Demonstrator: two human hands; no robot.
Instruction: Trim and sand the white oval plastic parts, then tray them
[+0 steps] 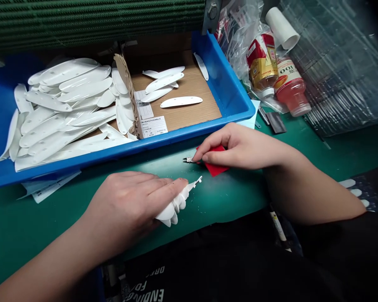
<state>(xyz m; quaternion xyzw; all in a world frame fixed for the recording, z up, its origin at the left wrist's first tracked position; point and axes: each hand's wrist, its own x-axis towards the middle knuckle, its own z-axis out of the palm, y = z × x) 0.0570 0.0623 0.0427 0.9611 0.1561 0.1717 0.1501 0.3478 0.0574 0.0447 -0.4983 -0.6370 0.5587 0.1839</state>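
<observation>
My left hand is closed round a stack of white plastic pieces, whose rounded ends fan out below the fingers. A thin white stub sticks out at the stack's right end. To the right, my right hand has its thumb and fingers closed on small nippers, whose dark tips point left; most of the tool is hidden under the hand. A red sheet lies beneath this hand on the green table. Tiny white scraps are scattered near the stack.
Beyond the hands, a blue bin holds many white pieces at left and several at right of a cardboard divider. Bottles, plastic bags and a paper cup lie at the back right. Green ribbed material hangs overhead.
</observation>
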